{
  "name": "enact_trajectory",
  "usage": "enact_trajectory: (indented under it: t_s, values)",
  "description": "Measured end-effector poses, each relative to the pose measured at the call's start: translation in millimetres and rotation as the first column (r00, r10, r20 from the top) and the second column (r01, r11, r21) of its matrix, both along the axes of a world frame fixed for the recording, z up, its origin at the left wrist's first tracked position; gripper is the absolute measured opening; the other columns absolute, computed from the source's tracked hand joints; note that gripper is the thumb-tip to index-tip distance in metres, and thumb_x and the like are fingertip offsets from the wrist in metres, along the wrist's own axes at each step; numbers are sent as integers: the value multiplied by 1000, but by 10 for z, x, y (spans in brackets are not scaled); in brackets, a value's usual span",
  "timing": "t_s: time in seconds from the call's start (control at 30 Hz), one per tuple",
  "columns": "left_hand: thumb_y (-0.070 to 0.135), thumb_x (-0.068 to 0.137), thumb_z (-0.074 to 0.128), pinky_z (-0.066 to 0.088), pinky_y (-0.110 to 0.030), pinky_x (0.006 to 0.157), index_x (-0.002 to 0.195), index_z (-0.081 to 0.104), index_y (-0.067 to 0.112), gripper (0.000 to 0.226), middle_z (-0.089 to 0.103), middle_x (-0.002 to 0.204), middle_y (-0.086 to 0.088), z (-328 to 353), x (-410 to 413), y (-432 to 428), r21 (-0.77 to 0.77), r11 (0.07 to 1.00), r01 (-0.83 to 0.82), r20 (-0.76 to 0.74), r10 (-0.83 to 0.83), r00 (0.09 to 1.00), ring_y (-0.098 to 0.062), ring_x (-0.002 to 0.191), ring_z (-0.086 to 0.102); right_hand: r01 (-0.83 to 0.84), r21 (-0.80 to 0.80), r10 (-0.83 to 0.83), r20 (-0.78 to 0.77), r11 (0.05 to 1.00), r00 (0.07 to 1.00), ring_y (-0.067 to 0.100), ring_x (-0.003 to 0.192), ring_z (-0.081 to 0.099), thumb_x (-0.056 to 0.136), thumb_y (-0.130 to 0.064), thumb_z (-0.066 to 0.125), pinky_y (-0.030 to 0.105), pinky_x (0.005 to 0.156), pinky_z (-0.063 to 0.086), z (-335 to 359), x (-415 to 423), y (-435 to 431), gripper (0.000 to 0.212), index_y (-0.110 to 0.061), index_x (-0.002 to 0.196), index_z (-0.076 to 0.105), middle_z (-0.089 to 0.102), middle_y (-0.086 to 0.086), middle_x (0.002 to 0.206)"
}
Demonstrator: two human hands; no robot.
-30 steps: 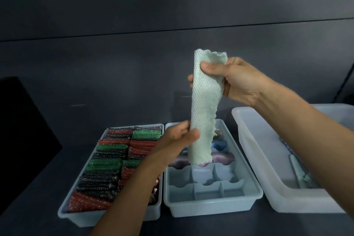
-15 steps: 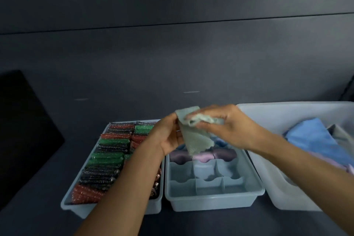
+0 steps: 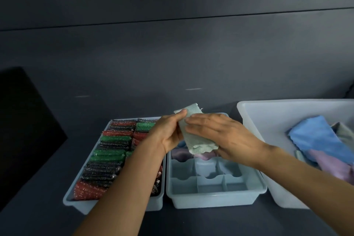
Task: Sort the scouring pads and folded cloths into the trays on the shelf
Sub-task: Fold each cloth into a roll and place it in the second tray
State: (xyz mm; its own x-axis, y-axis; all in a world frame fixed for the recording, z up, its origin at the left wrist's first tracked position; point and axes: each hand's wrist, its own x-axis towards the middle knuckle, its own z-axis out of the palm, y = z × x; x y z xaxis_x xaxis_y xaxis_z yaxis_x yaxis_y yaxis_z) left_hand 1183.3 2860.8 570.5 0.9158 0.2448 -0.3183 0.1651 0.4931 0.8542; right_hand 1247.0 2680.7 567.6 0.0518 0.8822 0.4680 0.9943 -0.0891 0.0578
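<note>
Two hands (image 3: pixel 168 134) (image 3: pixel 226 134); one green cloth (image 3: pixel 199 143); two trays (image 3: pixel 76 202) (image 3: pixel 214 202); one white bin (image 3: pixel 268 120).

Front compartments of the divided tray (image 3: pixel 210 200) stand open; rolled cloths (image 3: pixel 180 154) crowd its back row, scouring pads (image 3: pixel 109 156) pack the left tray (image 3: pixel 84 205).

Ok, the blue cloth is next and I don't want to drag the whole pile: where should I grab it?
Pinch the blue cloth at its wavy left edge, coming down from above through the open top of the white bin. It lies uppermost on the pile, and that edge looks free, so it should probably lift alone.
</note>
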Motion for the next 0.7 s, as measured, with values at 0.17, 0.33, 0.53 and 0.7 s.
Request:
enact_trajectory:
  t_s: [0.17,0.33,0.53,0.7]
  values:
    - [47,99,45,59,-33,70,111,67,13,43,72,101,-7,-40,-82,-143,278,960,20,-29,-13,1000,-15,87,71,298,353,81,-754,887,651,-2,73,63,81,-1,69,20,67,48,176,-146,71,23,-23,81,70,70,-17,76]
    - [71,80,43,53,-40,85,114,69,10,75,72,106,-7,9,-217,-225,320,937,139,152,-196,969,-23,98,68,402,190,141,-979,896,148,13,66,70,89,-9,65,24,56,51,254,-28,47,9,-4,94,70,75,2,77]
    - [18,90,65,55,-34,67,96,68,11,9,72,85,-3,20,-224,-256,435,895,-95,271,-30,962,-18,80,68,385,157,131,-987,910,92,13,45,47,93,-11,60,21,41,37,156,-21,22,12,-3,95,68,58,5,59]
    - [6,89,62,52,-36,75,90,72,21,17,72,96,-3,9,-232,-193,428,901,-77,327,-75,942,-19,94,66,366,255,277,-961,895,-9,12,45,42,91,3,53,21,42,37,148,-65,11,21,-6,87,71,56,11,64]
